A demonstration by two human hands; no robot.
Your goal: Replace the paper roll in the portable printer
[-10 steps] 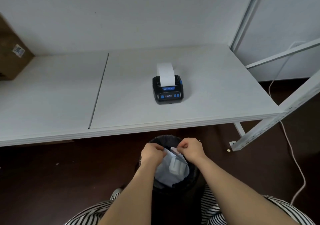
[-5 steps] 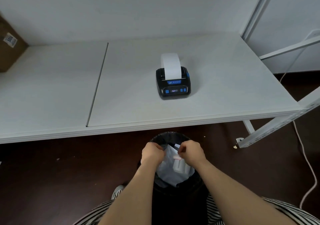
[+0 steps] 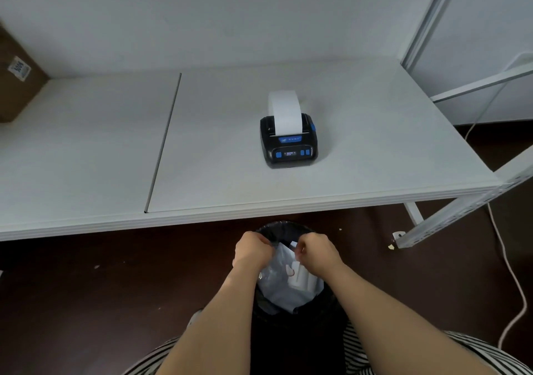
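Note:
A black portable printer [image 3: 289, 148] with blue buttons stands on the white table [image 3: 219, 178]. A strip of white paper [image 3: 285, 112] curls up out of its top. Below the table edge, my left hand [image 3: 252, 249] and my right hand [image 3: 317, 252] each pinch the top edge of a clear plastic bag [image 3: 284, 285]. The bag holds white paper rolls [image 3: 301, 273] and hangs over a black bin [image 3: 288, 317] on the floor.
A brown cardboard box [image 3: 17, 83] sits at the table's far left. A seam [image 3: 164, 141] runs across the tabletop. White shelf frame rails [image 3: 461, 210] stand at the right, and a white cable [image 3: 510, 273] trails over the dark floor.
Both hands stay at the bag's top over the bin, almost unmoved. The view has shifted slightly, so the printer sits a little farther right and lower in frame.

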